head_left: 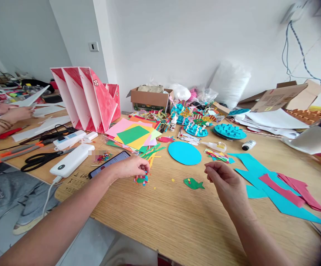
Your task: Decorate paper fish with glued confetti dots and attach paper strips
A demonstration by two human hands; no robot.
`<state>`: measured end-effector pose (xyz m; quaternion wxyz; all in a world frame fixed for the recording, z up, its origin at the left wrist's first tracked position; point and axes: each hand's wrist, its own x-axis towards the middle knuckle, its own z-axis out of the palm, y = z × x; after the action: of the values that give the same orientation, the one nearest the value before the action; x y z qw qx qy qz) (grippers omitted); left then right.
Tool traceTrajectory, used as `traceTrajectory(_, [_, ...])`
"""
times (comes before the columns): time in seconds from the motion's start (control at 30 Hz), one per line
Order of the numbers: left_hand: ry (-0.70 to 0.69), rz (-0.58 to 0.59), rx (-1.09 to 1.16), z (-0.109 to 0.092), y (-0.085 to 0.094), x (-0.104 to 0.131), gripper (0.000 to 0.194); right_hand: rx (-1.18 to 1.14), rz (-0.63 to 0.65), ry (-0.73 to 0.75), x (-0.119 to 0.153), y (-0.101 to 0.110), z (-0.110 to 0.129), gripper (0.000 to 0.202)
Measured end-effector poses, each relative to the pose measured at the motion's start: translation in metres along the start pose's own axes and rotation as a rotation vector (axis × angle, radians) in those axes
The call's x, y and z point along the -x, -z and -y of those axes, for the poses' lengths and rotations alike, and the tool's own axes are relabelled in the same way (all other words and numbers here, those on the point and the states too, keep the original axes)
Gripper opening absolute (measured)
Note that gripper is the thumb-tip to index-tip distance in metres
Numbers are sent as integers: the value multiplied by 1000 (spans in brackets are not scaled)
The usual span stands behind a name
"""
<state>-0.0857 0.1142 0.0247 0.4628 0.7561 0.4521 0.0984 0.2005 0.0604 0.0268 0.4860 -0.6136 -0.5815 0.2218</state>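
My left hand (134, 167) is closed, its fingertips pinched on small coloured paper dots just above a little pile of dots (142, 180) on the table. To the right, my right hand (227, 181) hovers with thumb and forefinger pressed together; whatever is between them is too small to make out. Between the hands lies a green paper fish (193, 183) with a pale eye and a pinkish mark near its head. A single yellow dot (173, 180) rests left of the fish. Behind it lies a blue paper oval (185, 153).
A phone (109, 164) lies beneath my left forearm, near a white power bank (72, 160) and black scissors (42, 159). Coloured sheets (132, 135) and a red-white file rack (85, 99) stand behind. Blue offcuts (271, 192) lie right. Another person's hands (19, 114) hold paper at far left.
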Motion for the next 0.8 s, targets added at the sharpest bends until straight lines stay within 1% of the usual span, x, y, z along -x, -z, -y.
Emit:
traceTrajectory(0.17, [-72, -78, -229, -5, 3, 4, 17, 7, 131, 5, 4, -8, -4, 18])
traceTrajectory(0.23, [-87, -102, -269, -7, 3, 6, 19, 4, 226, 19, 7, -15, -3, 17])
traceTrajectory(0.3, [-77, -106, -267, -11, 2, 8, 20, -9, 354, 11, 12, -23, 2, 14])
traceTrajectory(0.37, [-64, -103, -241, -15, -1, 11, 20, -47, 499, -42, 16, -30, 14, 11])
traceTrajectory(0.43, [-67, -107, -227, -20, -3, 13, 19, -120, 660, -139, 19, -37, 28, 9])
traceTrajectory(0.47, [-73, -111, -223, -23, -4, 13, 19, -151, 719, -187, 19, -40, 35, 9])
traceTrajectory(0.5, [-80, -111, -219, -25, -6, 14, 19, -186, 752, -238, 20, -44, 41, 10])
traceTrajectory(0.57, [-95, -101, -206, -30, -8, 15, 20, -247, 763, -335, 19, -53, 48, 13])
traceTrajectory(0.67, [-139, -84, -186, -35, -11, 16, 19, -331, 748, -439, 17, -67, 51, 15])
traceTrajectory(0.8, [-162, -87, -135, -37, -13, 17, 16, -414, 761, -459, 18, -82, 51, 9])
